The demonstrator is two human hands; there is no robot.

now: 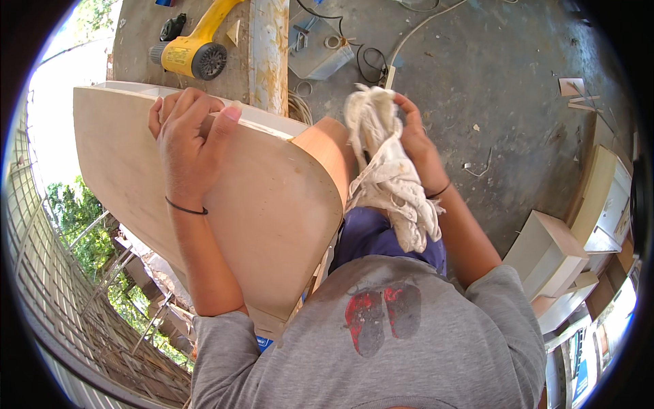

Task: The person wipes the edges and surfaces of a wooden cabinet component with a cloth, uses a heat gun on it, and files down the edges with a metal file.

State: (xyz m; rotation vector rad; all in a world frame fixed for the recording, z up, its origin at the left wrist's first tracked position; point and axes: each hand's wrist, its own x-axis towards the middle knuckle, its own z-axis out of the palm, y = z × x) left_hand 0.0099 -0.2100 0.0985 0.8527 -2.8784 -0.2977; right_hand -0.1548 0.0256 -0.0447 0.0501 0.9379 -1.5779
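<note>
1. Left hand (187, 140), fingers bent, rests at the edge of the rounded plywood box (272, 198), probably steadying it; grip unclear.
2. Right hand (420, 148) clamps a white rag (396, 180) beside the box, bunched perhaps for control.

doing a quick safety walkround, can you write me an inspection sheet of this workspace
surface: grey floor, stained, with small debris
job's things: large pale wooden piece with rounded corners; crumpled off-white cloth
clutter: yellow tool on the bench beyond the piece; small pale offcuts on the floor at right
hands: left hand curled at the piece's upper edge; right hand holds the cloth
cables: black cable and pale cable or hose, both loose on the floor
surroundings: metal grille and greenery at left; boxy wooden units at right
</note>
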